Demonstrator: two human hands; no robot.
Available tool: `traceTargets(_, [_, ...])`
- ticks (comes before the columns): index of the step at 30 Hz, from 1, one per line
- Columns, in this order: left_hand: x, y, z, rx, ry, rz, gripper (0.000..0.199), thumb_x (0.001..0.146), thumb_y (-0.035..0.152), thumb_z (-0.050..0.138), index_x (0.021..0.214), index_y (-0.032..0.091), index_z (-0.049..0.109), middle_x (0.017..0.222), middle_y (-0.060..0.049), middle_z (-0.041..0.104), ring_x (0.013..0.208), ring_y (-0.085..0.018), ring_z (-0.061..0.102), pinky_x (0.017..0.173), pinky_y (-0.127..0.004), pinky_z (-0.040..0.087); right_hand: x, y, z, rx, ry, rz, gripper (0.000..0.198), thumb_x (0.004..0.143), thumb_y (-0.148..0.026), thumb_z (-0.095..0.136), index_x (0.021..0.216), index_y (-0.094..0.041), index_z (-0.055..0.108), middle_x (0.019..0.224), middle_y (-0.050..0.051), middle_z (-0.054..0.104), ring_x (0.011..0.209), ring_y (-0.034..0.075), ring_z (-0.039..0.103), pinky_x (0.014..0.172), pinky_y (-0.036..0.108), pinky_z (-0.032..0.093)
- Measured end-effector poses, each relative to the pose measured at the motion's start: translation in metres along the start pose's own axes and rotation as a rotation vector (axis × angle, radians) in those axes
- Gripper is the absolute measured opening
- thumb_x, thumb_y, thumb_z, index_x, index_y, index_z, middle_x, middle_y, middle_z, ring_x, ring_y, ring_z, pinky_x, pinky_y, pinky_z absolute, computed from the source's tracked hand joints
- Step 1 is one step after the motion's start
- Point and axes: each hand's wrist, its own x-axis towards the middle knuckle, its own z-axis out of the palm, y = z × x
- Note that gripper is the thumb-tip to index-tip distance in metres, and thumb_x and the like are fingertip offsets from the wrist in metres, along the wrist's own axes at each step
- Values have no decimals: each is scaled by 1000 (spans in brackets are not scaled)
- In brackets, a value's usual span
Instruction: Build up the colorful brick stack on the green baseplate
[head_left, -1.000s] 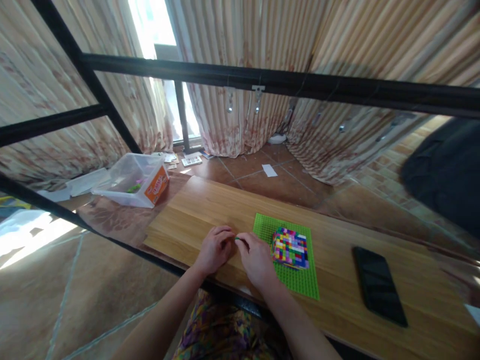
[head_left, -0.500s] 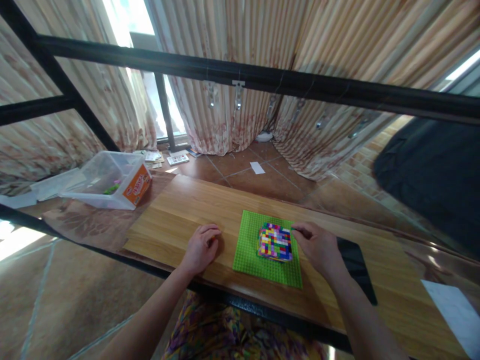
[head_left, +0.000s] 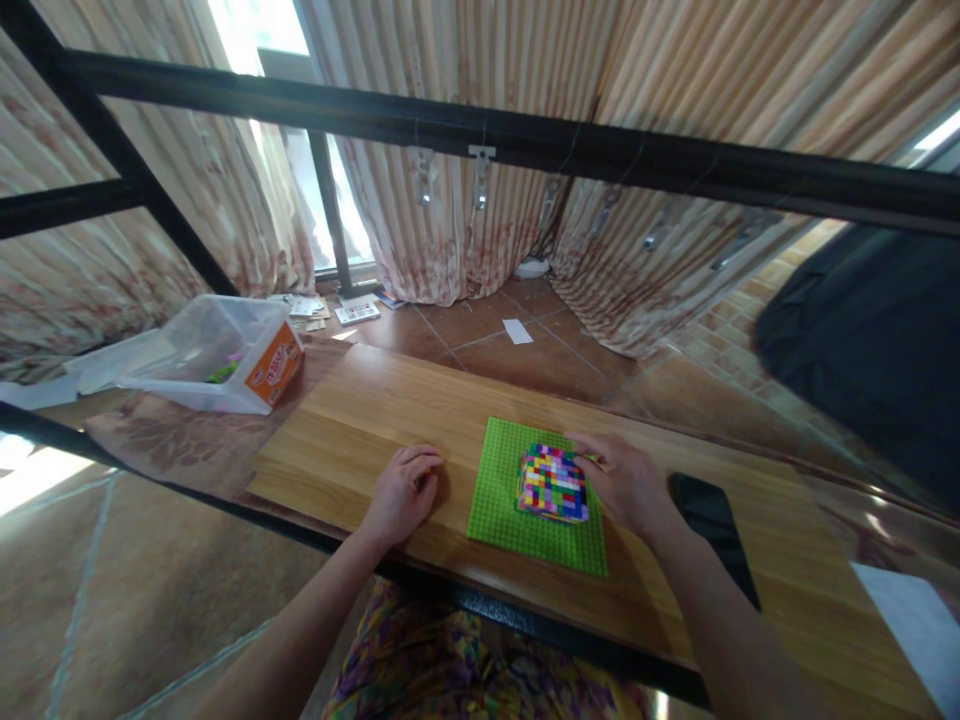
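A block of many-coloured toy bricks [head_left: 553, 484] stands on a green studded baseplate [head_left: 495, 500], which lies flat on the wooden board. My right hand [head_left: 622, 480] is at the block's far right corner, its fingertips pinched together over the top edge. Anything small between those fingertips is hidden or too tiny to name. To the left of the baseplate, my left hand [head_left: 403, 495] rests on the board with its fingers curled in toward the thumb. What the curled fingers hold, if anything, cannot be made out.
A black phone [head_left: 712, 530] lies right of my right forearm. A white paper sheet [head_left: 907, 620] is at the right end. At the left stands a clear plastic bin [head_left: 202, 390] with a few green and pink pieces. A dark metal bar [head_left: 360, 115] crosses ahead.
My right hand has moved slightly left and inward, its fingertips now over the block's far right corner. My left hand has stayed in place. The view has shifted a little.
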Motion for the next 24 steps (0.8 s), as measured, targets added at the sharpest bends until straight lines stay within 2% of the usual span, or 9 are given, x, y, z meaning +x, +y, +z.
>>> traceTargets(4, [0, 0, 0, -5, 1, -8, 23, 80, 9, 54, 95, 20, 68, 107, -7, 68, 102, -20, 63, 92, -38, 52, 6, 5, -5, 30, -70, -93, 44, 83, -21, 54, 126, -26, 60, 92, 3, 72, 89, 21, 66, 84, 38, 50])
traceTargets(8, [0, 0, 0, -6, 5, -2, 23, 80, 10, 54, 95, 20, 68, 107, -6, 68, 101, -20, 63, 93, -38, 52, 11, 6, -10, 19, -124, -146, 48, 83, -18, 53, 130, -25, 57, 93, 4, 72, 89, 20, 66, 85, 37, 50])
traceTargets(15, [0, 0, 1, -5, -1, -8, 23, 80, 10, 54, 96, 19, 68, 107, -7, 68, 102, -20, 62, 93, -37, 52, 19, 1, -18, 20, -232, -151, 49, 82, -16, 52, 130, -22, 57, 95, 6, 72, 89, 21, 66, 84, 35, 49])
traceTargets(24, [-1, -1, 1, -3, 7, -7, 26, 79, 9, 54, 97, 20, 68, 109, -7, 68, 105, -20, 62, 95, -38, 53, 22, 4, -17, 75, -259, -118, 50, 81, -19, 55, 130, -23, 56, 91, 4, 72, 88, 20, 67, 85, 35, 49])
